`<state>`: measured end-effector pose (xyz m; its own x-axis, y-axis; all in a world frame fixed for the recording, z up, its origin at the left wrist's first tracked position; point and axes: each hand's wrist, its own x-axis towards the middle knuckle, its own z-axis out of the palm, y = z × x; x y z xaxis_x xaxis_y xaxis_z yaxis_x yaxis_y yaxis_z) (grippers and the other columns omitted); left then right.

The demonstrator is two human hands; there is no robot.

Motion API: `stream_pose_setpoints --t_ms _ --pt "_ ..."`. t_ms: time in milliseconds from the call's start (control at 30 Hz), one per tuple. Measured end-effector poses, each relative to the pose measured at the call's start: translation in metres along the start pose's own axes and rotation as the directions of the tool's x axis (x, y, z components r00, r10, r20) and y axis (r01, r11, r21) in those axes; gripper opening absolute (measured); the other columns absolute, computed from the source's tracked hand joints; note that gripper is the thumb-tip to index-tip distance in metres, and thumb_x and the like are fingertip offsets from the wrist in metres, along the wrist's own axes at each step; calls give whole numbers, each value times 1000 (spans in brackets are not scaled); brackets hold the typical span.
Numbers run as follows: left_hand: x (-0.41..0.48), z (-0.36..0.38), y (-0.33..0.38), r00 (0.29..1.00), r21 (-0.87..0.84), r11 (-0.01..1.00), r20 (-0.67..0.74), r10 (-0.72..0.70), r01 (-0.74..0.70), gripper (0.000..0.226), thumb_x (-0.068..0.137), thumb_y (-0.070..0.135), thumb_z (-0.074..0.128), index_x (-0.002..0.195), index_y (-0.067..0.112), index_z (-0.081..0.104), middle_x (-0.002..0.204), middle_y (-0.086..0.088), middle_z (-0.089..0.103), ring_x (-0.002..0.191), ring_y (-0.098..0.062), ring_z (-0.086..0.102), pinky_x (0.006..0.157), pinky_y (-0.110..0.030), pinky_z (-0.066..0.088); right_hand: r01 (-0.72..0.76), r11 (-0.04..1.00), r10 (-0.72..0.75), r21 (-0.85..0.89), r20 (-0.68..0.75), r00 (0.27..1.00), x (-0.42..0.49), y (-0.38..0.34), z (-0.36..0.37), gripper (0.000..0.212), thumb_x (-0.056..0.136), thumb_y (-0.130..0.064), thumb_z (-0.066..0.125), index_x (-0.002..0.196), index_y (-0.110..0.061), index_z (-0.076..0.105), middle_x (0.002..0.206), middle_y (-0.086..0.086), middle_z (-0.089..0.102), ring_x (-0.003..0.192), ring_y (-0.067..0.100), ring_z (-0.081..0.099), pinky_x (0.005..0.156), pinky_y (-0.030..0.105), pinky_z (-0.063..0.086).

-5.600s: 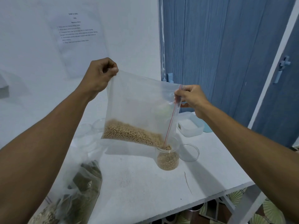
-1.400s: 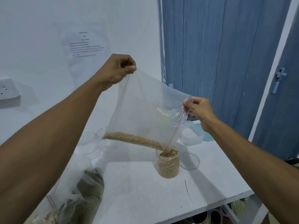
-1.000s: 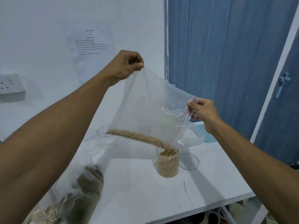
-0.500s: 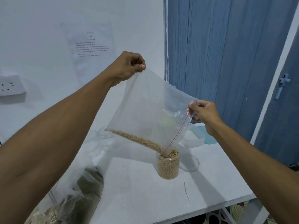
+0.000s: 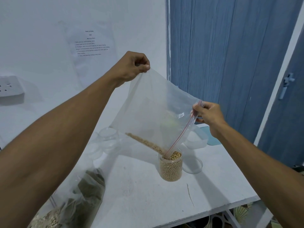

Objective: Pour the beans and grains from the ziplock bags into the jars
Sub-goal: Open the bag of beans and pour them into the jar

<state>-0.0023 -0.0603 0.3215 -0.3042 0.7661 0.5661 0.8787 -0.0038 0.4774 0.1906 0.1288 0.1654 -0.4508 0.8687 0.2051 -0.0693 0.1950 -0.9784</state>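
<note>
Overhead, the clear plastic ziplock bag with a red seal strip [image 5: 154, 111] hangs stretched between both hands — the left hand [image 5: 131, 66] pinches its raised closed corner, the right hand [image 5: 208, 115] pinches the upper end of the mouth. Its long axis slopes down from the left hand, the mouth's low corner dipping into the clear round jar of tan beans [image 5: 171, 167] on the white table [image 5: 148, 195], where a thin band of beans [image 5: 144, 143] lies along the bottom fold.
</note>
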Motion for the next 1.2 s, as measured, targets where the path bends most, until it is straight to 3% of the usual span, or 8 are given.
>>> stream_pose_setpoints --t_ms 400,600,833,1200 --pt "3 4 2 1000 12 1000 -17 21 -21 8 94 8 63 91 2 67 77 3 60 62 5 51 65 -8 42 1 1000 -1 13 -12 1000 -1 1 2 17 94 -25 64 104 -12 69 92 1 68 82 21 67 63 27 55" --pt "7 7 5 999 6 999 -26 45 -45 7 94 9 64 89 5 67 78 3 61 65 2 52 68 -11 43 12 1000 -12 16 -31 999 1 1 1 20 94 -27 64 107 -13 69 96 1 68 83 19 66 66 27 54" --pt "10 11 7 998 -1 999 -25 52 -52 8 95 8 63 90 3 66 78 3 59 61 5 50 62 -8 40 20 999 -19 29 -45 999 3 0 -3 19 94 -27 64 108 -15 68 97 -1 68 83 17 66 64 24 52" --pt "21 21 13 997 14 997 -17 80 -80 7 93 9 63 90 4 67 79 1 61 62 4 50 64 -10 41 28 999 -25 33 -73 997 6 5 -9 13 93 -28 64 103 -19 67 95 -3 66 86 20 66 82 39 56"
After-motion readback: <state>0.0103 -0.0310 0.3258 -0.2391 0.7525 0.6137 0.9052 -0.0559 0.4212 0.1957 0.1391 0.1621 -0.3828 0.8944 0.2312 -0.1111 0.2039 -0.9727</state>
